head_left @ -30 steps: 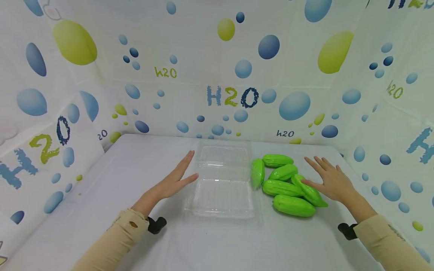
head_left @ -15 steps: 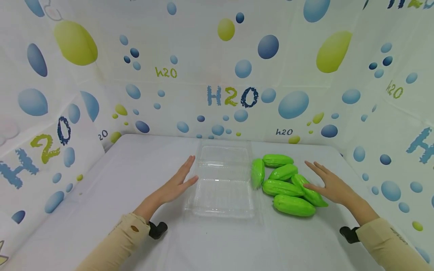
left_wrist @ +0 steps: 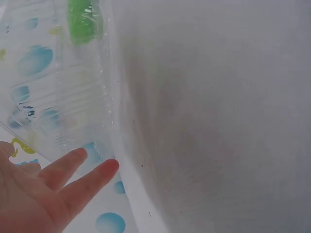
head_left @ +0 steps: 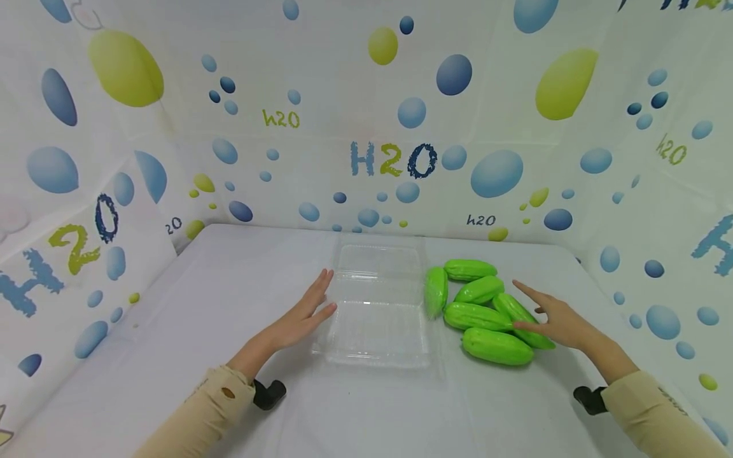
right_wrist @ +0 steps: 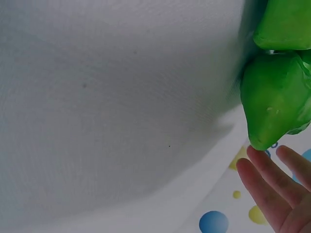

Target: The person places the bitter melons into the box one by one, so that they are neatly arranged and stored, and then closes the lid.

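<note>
In the head view a clear plastic clamshell box (head_left: 378, 331) lies opened flat on the white table, its two halves one behind the other. My left hand (head_left: 294, 324) is just left of it, fingers extended and holding nothing. Right of the box lie several bright green, ridged, gourd-like vegetables (head_left: 497, 346) in a loose group. My right hand (head_left: 558, 323) hovers at their right side, fingers extended, with the thumb in front of one; contact cannot be told. In the right wrist view a pointed vegetable (right_wrist: 277, 97) is close to the fingertips. The left wrist view shows the box (left_wrist: 77, 97) beyond the fingers.
A white cloth covers the table (head_left: 366, 413). A wall sheet (head_left: 321, 83) printed with blue and green drops encloses the back and both sides. Black wrist cameras, one on the left (head_left: 269, 394) and one on the right (head_left: 590, 399), stick out by the sleeves.
Both hands have sunk slightly. The right hand has turned, so fewer of its fingers show in the head view. The box and vegetables have stayed in place.
</note>
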The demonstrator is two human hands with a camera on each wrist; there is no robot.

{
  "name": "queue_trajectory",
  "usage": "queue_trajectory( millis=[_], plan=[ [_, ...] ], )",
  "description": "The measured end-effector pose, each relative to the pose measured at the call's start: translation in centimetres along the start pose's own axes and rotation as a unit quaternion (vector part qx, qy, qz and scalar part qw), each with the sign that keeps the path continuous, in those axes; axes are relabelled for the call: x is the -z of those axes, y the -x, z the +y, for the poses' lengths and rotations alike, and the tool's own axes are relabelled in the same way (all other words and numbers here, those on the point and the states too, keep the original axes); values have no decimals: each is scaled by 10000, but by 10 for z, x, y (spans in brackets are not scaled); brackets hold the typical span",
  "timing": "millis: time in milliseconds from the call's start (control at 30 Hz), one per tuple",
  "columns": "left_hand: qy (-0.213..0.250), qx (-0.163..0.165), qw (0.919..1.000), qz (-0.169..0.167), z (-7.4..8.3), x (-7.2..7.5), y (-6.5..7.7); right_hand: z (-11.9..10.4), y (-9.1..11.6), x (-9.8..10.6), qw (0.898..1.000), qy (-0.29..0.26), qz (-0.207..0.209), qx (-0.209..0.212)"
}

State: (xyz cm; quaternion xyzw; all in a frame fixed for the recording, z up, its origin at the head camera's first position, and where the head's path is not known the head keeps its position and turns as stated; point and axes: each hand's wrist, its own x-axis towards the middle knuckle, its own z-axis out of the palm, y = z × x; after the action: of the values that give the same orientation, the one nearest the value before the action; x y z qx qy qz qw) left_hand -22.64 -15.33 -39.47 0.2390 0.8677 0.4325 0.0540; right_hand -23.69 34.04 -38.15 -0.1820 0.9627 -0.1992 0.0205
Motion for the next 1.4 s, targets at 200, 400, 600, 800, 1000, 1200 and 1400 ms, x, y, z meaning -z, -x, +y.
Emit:
queue_trajectory(
  millis=[200,400,600,800,1000,1200,1400],
  plan=[
    [-26,78,9999,-58,-1,-3,2,1,0,-3,9989,-369,-233,-141],
    [81,136,9999,-62,-3,-6,6,5,1,-6,9978,-551,-363,-24],
    [71,115,9998,-115,-4,-10,8,9,1,-10,9967,-659,-480,21],
    [31,90,9999,-49,-6,-13,10,9,0,-10,9960,-752,-474,124],
    [-70,54,9999,-58,-6,-15,12,11,0,-9,9938,-941,-549,227],
    [-133,107,9998,-57,-4,-16,14,12,1,-7,9909,-1134,-684,252],
    [-133,132,9998,-38,-3,-16,15,12,-1,-8,9902,-1163,-762,117]
  ],
)
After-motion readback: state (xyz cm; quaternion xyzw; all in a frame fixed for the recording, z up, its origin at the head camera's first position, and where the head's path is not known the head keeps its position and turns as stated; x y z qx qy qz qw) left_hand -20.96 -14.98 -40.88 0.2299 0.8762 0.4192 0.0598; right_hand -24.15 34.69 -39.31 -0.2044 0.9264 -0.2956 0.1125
